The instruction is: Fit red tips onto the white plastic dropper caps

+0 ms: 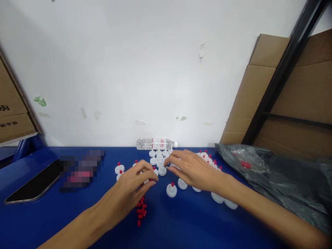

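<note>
My left hand [138,181] is closed in a pinch, with a bit of red at its fingertips that looks like a small red cap. Just below it lies a loose pile of small red caps [142,210] on the blue table. My right hand [185,167] has curved fingers, thumb and forefinger apart, beside a white nozzle lid [162,171]; whether it touches the lid I cannot tell. Behind are several more white nozzle lids [152,153] without red tips. One white lid with a red tip [171,190] stands upright between my hands. Others are partly hidden by my hands and right forearm.
A clear plastic bottle [155,144] lies against the white wall. To the left are a phone [33,181] and a blurred-out item [81,171]. Black plastic sheeting [280,180] with a clear bag of red caps [246,164] covers the right side. Cardboard [250,90] stands behind.
</note>
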A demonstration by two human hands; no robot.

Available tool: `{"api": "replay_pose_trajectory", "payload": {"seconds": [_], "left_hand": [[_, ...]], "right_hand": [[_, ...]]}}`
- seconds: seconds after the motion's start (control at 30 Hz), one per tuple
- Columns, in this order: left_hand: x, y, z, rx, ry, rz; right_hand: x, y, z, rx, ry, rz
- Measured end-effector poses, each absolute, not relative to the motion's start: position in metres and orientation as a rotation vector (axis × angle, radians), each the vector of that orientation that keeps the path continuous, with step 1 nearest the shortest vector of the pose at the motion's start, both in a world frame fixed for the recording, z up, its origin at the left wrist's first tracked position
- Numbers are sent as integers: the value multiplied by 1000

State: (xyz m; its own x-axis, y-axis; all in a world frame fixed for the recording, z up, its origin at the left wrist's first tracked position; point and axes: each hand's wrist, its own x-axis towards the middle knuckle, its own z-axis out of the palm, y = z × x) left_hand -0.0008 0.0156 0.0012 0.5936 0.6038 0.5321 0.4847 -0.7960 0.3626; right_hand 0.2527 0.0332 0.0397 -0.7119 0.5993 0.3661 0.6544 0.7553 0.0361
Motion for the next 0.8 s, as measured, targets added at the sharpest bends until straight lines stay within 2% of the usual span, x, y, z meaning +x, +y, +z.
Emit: {"api": "replay_pose_trajectory", "payload": {"seconds": [0.17, 0.33, 0.57, 0.8], "left_hand": [[-1, 14, 5, 2621, 874, 1279], [1, 9, 7, 2665, 755, 1341], [3, 11, 7, 2614, 814, 1432], [1, 14, 1, 2646, 899, 1088]], "right_hand": [[240, 16, 38, -850, -2615, -48], [236, 6, 34, -808, -2523, 25], [237, 6, 31, -642, -2399, 94], [238, 7, 28, -542, -2290, 16]]}}
